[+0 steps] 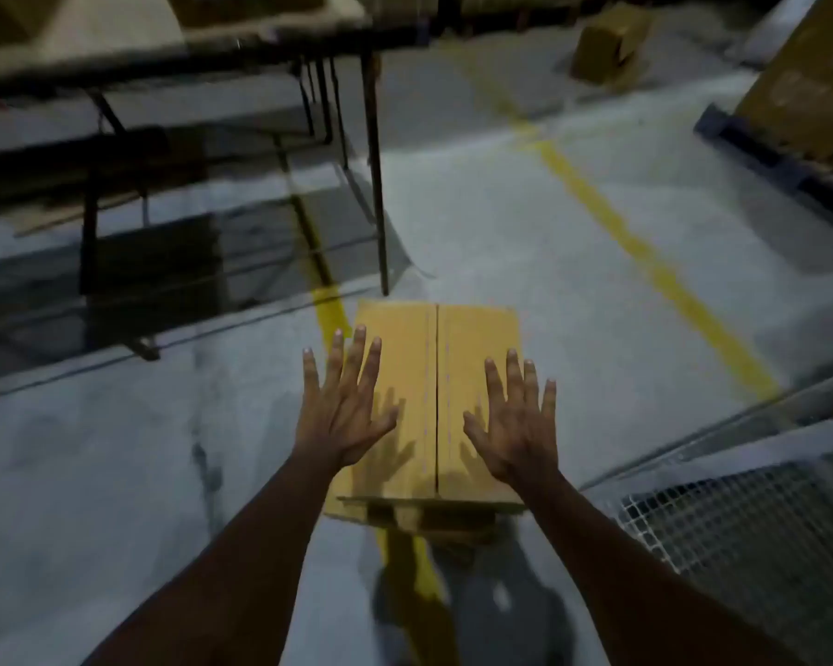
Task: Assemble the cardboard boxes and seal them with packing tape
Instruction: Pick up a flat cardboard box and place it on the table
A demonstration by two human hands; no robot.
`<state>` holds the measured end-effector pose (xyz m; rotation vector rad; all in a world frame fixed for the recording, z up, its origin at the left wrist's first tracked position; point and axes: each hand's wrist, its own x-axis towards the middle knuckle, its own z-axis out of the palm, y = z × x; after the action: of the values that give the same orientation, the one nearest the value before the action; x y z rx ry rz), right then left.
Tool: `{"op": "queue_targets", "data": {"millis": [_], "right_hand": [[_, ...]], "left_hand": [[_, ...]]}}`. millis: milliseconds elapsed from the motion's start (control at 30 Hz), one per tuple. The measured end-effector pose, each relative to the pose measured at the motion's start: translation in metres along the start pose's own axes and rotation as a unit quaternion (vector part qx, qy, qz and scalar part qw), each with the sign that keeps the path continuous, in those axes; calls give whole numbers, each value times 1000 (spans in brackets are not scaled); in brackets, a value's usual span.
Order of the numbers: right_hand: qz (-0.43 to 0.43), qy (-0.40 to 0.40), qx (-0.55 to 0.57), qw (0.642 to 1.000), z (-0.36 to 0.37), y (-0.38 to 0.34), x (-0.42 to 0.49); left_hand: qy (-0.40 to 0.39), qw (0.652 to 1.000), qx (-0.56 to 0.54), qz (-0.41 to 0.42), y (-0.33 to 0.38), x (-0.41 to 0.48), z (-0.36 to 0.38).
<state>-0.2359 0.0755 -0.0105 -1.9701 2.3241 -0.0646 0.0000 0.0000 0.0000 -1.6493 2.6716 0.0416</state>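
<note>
A brown cardboard box (436, 358) stands on the grey floor in front of me, its two top flaps folded down and meeting at a centre seam. My left hand (345, 406) hovers flat over the left flap with fingers spread. Over the right flap, my right hand (518, 418) is spread the same way. Neither hand holds anything. Whether the palms touch the cardboard I cannot tell. No tape roll is in view.
A metal-legged table (376, 185) with cardboard on top stands at the upper left. Another cardboard box (609, 43) lies on the floor far back. A pallet with a large carton (809, 74) is at the upper right. A metal grate (741, 526) sits at the right. Yellow lines (645, 257) cross the floor.
</note>
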Motion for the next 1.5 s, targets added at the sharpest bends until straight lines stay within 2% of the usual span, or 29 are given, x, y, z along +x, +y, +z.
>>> {"op": "queue_targets", "data": {"millis": [33, 133, 267, 400, 500, 633, 800, 1133, 1300, 1500], "right_hand": [[-1, -18, 0, 1000, 25, 1, 3], [7, -39, -25, 999, 99, 9, 9], [-23, -36, -12, 999, 182, 14, 34], [-4, -52, -24, 998, 221, 15, 75], [22, -52, -28, 998, 244, 25, 94], [78, -35, -51, 995, 261, 62, 97], [185, -27, -15, 982, 257, 79, 96], [242, -5, 60, 969, 220, 43, 90], [250, 42, 85, 964, 150, 36, 76], [290, 67, 107, 949, 13, 38, 76]], "left_hand": [[-28, 1000, 2, -2, -1, -1, 24], [-48, 999, 23, 13, -5, 1, 104], [-63, 998, -4, 12, -9, 22, 185], [-86, 995, -43, -9, -6, 54, 235], [-107, 994, -32, -3, -10, 68, 264], [-93, 995, -22, -19, -24, 75, 282], [-106, 983, -79, -128, -29, 83, 278], [-114, 978, -105, -142, -28, 74, 231], [-96, 980, -111, -137, -22, 66, 159], [-65, 982, -123, -128, 0, 66, 27]]}}
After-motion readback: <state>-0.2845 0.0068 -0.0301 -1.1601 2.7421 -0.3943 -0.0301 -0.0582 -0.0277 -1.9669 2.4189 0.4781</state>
